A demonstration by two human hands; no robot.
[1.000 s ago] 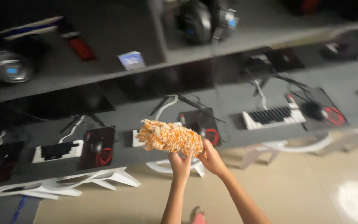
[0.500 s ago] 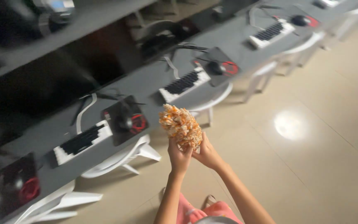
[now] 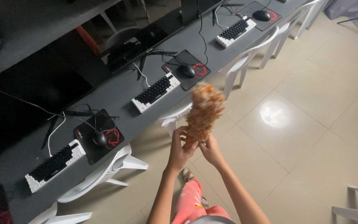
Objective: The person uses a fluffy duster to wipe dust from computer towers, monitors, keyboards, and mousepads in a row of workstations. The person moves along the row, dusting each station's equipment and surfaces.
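An orange and white fluffy duster (image 3: pixel 204 110) stands upright in front of me, above the tiled floor. My left hand (image 3: pixel 180 147) grips its lower end from the left. My right hand (image 3: pixel 210 150) closes on the same end from the right, the two hands close together. The duster's head reaches up toward the edge of the long grey desk (image 3: pixel 117 97), near a black and white keyboard (image 3: pixel 155 91) and a black mouse (image 3: pixel 187 71) on a black and red pad.
More keyboards (image 3: pixel 54 164) (image 3: pixel 235 30), mice and cables lie along the desk. White plastic chairs (image 3: pixel 104 174) (image 3: pixel 245 62) are pushed under it. Dark monitors stand behind. Another white chair (image 3: pixel 355 203) sits at the lower right on the tiled floor.
The view has swung down and right along the desk. The duster has turned from lying sideways to standing upright, still in both hands.
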